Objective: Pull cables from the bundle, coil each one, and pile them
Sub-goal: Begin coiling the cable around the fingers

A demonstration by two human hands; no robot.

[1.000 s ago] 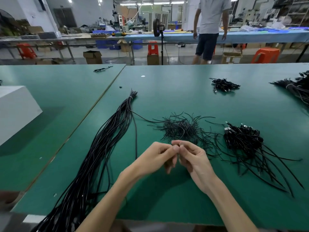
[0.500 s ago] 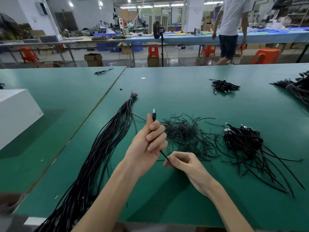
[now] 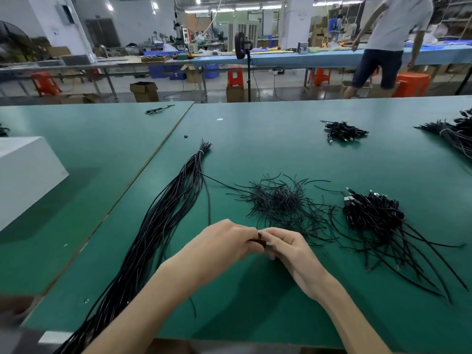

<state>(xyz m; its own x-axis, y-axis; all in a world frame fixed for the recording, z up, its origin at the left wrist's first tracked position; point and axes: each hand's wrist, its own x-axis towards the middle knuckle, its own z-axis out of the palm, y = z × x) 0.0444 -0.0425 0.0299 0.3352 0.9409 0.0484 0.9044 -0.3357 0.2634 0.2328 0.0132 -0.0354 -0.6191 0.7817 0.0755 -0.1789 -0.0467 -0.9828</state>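
Pinching a black cable (image 3: pixel 260 238) together, left hand (image 3: pixel 224 241) and right hand (image 3: pixel 290 249) both curl tight, near the bundle (image 3: pixel 163 226).

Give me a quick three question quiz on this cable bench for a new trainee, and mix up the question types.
1. True or false: the bundle is tied near its far end.
2. What do the left hand and right hand grip between them? A) a cable B) a white box C) nothing
3. Fill in: the coil pile lies to the ___ of the hands.

Key: 1 true; 2 A; 3 right.
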